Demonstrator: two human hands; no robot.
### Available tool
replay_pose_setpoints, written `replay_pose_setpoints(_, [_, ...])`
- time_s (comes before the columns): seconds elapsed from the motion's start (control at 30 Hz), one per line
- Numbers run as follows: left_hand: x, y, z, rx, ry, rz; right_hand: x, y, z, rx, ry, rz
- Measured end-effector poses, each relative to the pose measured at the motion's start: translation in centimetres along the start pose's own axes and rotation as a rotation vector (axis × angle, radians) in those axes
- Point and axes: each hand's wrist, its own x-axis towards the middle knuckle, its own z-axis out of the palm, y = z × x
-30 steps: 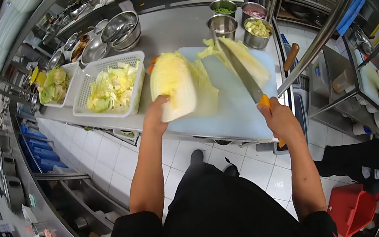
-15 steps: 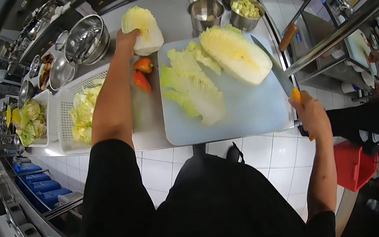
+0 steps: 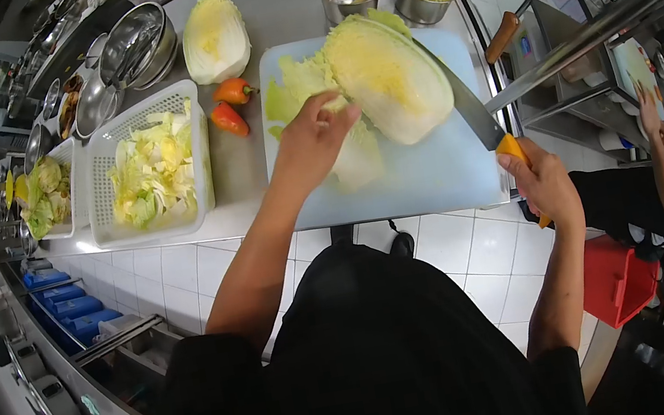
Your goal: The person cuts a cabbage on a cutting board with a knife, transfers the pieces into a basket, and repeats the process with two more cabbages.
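Cabbage: oblong, pale-yellow and white piece lying on the bluish-white rectangular plastic cutting board.
Left hand: fingers curled over loose crinkled pale-green leaves beside it; cannot tell whether they pinch any.
Right hand: clamped around the grip of a long steel-bladed, orange-handled knife, just beside the cabbage's right edge.
Grey steel table: another oblong yellow-white cabbage piece, near two glossy orange-red peppers.
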Motion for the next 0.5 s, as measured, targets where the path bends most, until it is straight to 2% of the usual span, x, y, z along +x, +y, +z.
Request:
replay_pose_setpoints(0.07, [2.1,0.6,1.3,-0.456,-0.106,-0.231,-1.4,-0.3,0.4,0.004,-0.003,-0.037])
replay_pose_setpoints(0.17, [2.8,1.9,1.6,-0.522,-0.107,-0.392,-4.2,-0.9,1.5,0.024,-0.017,-0.135])
replay_pose_setpoints(0.2, [2.9,1.9,1.4,-0.569,-0.101,-0.369,-4.9,-1.3,2.0,0.039,-0.016,-0.172])
replay_pose_setpoints(0.23, [2.8,1.4,1.1,-0.615,-0.099,-0.35,-5.6,-2.1,2.1,0.053,-0.097,-0.096])
replay_pose_setpoints(0.33, [3.2,-0.6,1.8,-0.862,-0.063,-0.259,-6.6,0.0,3.3,0.145,0.024,-0.215])
replay_pose_setpoints(0.37, [2.6,-0.7,1.5,-0.902,-0.039,-0.253,-7.1,0.8,3.2,0.243,0.063,-0.169])
replay_pose_setpoints(0.5, [2.2,-4.5,0.4,-1.135,-0.047,-0.216,-8.7,2.6,1.4,0.225,0.079,0.125])
